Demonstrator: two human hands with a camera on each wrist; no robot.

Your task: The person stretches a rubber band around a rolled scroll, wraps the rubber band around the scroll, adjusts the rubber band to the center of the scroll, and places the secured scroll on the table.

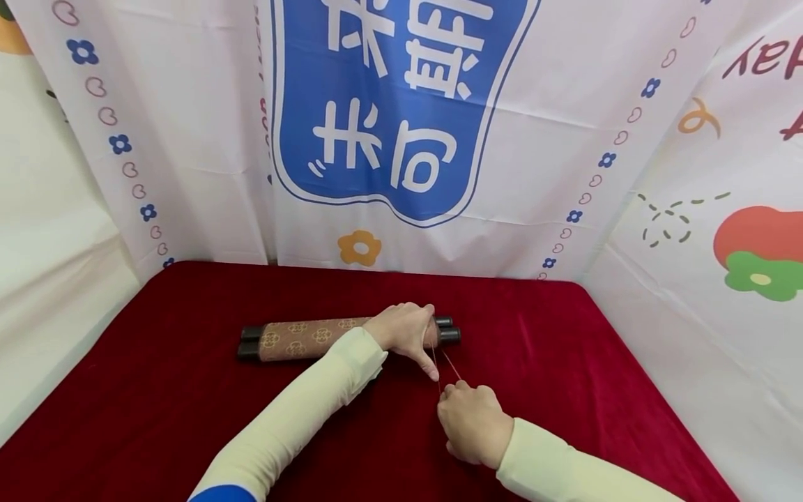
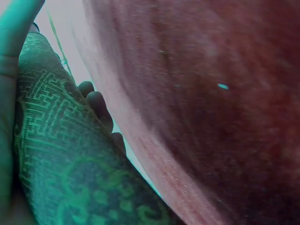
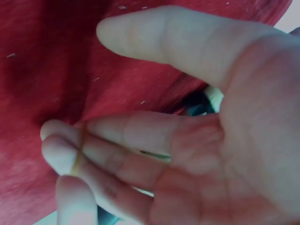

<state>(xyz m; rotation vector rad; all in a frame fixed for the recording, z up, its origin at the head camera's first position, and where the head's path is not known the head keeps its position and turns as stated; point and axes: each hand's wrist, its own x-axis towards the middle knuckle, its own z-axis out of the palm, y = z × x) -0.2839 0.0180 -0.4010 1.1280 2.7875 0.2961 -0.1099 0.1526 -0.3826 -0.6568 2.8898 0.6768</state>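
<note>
A rolled scroll (image 1: 320, 339), brown with gold patterns and dark rod ends, lies across the red cloth. My left hand (image 1: 401, 331) grips it near its right end, thumb pointing toward the other hand. In the left wrist view the patterned roll (image 2: 79, 145) sits between the thumb and fingertips that curl round its far side. A thin rubber band (image 1: 452, 366) stretches in two strands from the scroll's right end to my right hand (image 1: 475, 422). The right wrist view shows the band (image 3: 80, 147) hooked across its bent fingers, with the thumb held apart.
The red velvet cloth (image 1: 125, 411) covers the table. A white printed curtain (image 1: 213, 139) with a blue sign hangs behind its back edge, and white panels (image 1: 677, 293) stand at the sides.
</note>
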